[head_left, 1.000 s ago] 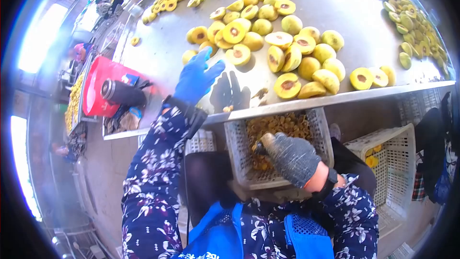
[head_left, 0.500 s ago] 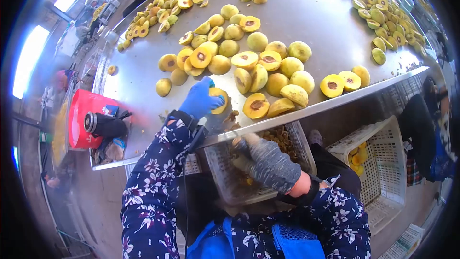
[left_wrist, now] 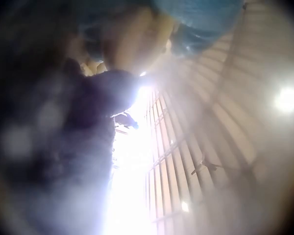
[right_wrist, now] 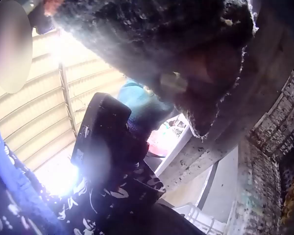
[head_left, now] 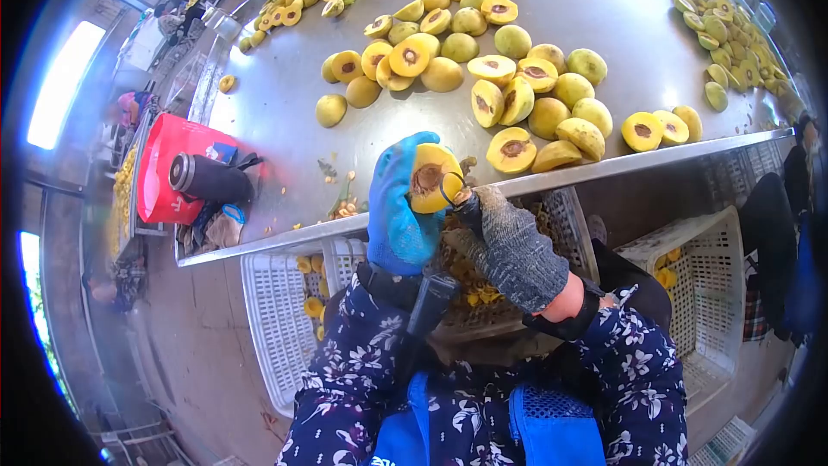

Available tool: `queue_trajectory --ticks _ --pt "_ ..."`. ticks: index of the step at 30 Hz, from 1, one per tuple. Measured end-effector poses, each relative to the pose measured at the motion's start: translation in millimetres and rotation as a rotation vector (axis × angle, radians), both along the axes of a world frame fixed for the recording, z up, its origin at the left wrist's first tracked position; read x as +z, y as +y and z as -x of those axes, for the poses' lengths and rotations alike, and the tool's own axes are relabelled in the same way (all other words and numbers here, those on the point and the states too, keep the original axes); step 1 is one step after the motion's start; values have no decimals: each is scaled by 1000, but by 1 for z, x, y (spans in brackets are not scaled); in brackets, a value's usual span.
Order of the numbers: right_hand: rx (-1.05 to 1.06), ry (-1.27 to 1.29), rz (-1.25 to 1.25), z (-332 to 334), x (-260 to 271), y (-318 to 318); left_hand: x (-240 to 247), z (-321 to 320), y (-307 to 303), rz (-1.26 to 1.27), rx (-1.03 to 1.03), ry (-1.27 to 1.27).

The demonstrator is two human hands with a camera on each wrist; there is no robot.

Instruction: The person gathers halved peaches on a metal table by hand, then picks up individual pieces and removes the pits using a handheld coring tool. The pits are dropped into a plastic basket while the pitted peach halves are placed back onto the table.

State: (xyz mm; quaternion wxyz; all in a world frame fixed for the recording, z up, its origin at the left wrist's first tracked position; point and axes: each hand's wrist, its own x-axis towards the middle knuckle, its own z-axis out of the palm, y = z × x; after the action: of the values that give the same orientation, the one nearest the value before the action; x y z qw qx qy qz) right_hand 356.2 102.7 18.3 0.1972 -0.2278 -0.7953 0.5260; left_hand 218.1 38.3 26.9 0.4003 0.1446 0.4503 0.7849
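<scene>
In a blue glove, the left hand (head_left: 399,211) holds a halved yellow fruit (head_left: 434,178) with its brown-centred cut face toward the right hand. The right hand (head_left: 519,250), in a grey knit glove, grips a dark-handled tool (head_left: 467,207) whose thin curved loop (head_left: 449,187) touches the cut face. Both hands are over the table's front edge. The left wrist view shows the fruit (left_wrist: 134,39) blurred beside the blue glove (left_wrist: 203,22). In the right wrist view the grey glove (right_wrist: 161,44) looks dark, and the tool is not clear.
Halved fruits (head_left: 408,56) lie in piles on the metal table (head_left: 285,121). A red bag (head_left: 164,168) and black flask (head_left: 207,177) stand at the left. Below are a crate of scraps (head_left: 573,220) and crates with yellow pieces, one left (head_left: 276,319), one right (head_left: 716,285).
The left hand has picked a fruit half up off the table and brought it to the front edge. The right hand has risen from the crate to meet it with the tool. The view has shifted.
</scene>
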Motion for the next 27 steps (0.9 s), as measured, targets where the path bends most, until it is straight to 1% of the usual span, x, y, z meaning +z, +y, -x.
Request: queue_trajectory --ticks 1,5,7,10,11,13,15,17,18,20,22,23,25,26,27 --pt "4 16 -15 0 -3 0 -2 0 0 -67 17 -66" --pt "4 8 -49 2 -15 -2 -10 -1 -2 -97 52 -94" --pt "7 -3 -37 4 -16 -2 -18 -1 -5 -56 120 87" --pt "2 -30 -22 6 -11 -4 -20 0 -4 -67 131 157" --pt "-8 -49 -19 6 -9 -5 -18 -2 -3 -63 130 157" --pt "-14 -64 -34 8 -8 -5 -12 -7 -3 -32 147 43" --pt "-23 -81 -49 9 -11 -6 -12 -9 -3 -30 139 61" --pt "-45 -73 -119 10 -18 -7 -14 -8 -3 -25 127 78" --pt "-46 -76 -113 11 -20 -6 -15 -8 -4 -68 104 74" --pt "0 -50 -114 12 -24 -5 -13 -11 -3 -105 79 70" --pt "10 -56 -72 10 -21 -6 -5 -21 2 -112 168 55" --pt "24 -60 -39 9 -18 -6 -6 -21 1 -104 166 52" --pt "25 -98 3 10 -10 -6 -8 -18 -2 -110 100 153" --pt "28 -131 39 11 -9 -7 -9 -16 -3 -103 98 152" --pt "26 -133 47 11 -11 -8 -9 -14 -5 -103 54 197"
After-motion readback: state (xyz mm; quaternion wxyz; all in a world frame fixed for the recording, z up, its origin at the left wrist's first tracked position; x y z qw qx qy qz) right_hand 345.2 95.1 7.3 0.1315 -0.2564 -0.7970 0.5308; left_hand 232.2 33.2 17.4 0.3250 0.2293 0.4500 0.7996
